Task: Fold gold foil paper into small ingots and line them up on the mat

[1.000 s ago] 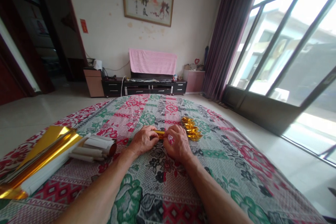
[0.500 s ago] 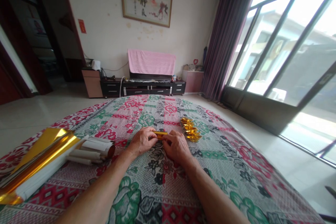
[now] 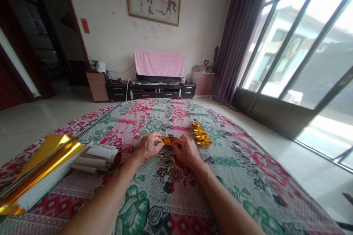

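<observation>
Between my two hands, over the middle of the patterned cloth, is a small strip of gold foil paper point(image 3: 167, 140). My left hand point(image 3: 150, 147) pinches its left end with thumb and fingers. At the other end my right hand point(image 3: 186, 148) is closed on it, fingers curled in. A row of folded gold foil pieces point(image 3: 202, 136) lies just right of my right hand, apart from it. The fingertips cover both ends of the strip.
Gold foil sheets point(image 3: 52, 165) and several pale paper rolls point(image 3: 95, 157) lie at the left on the flowered tablecloth point(image 3: 154, 205). Past the table stands a low black cabinet point(image 3: 154, 91), with a pink cloth point(image 3: 160, 64) draped above it. Glass doors point(image 3: 292, 44) are on the right.
The gold strip has turned between my fingers, so more of its shiny face shows. Both hands stay in nearly the same place.
</observation>
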Available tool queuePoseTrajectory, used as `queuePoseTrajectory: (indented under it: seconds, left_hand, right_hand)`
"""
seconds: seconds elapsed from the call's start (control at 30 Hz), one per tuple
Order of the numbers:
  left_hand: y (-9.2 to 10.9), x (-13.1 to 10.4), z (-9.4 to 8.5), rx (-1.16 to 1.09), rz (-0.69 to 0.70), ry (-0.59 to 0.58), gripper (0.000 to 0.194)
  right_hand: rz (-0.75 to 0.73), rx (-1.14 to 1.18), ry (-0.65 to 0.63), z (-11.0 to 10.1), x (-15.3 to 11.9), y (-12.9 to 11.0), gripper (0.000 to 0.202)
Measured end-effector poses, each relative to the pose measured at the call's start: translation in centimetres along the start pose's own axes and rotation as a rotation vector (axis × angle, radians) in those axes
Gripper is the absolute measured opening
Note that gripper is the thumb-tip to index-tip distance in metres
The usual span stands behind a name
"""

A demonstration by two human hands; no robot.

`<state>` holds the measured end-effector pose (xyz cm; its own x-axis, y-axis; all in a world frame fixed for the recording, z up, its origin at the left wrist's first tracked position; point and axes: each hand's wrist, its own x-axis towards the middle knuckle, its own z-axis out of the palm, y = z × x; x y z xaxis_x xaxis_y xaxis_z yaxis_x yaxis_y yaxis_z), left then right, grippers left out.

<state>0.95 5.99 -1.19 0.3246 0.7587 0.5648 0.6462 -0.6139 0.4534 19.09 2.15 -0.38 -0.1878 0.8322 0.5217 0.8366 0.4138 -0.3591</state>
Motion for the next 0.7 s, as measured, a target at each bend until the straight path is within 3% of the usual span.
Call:
queuePoseTrajectory:
  seconds: [0.27,0.47,0.7]
  left_hand:
    - [-0.1,-0.3,0.0,0.028,0.028,-0.034,0.013]
    - [0.1,-0.8,-0.7,0.004,0.08,-0.076,0.006]
    - [0.5,-0.7,-1.0,-0.001,0.044,-0.1,0.01]
  right_hand:
    - [0.01,0.068,0.014,0.2,0.0,0.5,0.016]
    - [-0.043,0.171,-0.052,-0.4,0.1,1.1,0.014]
    - [-0.05,0.223,-0.081,-0.7,0.3,1.6,0.013]
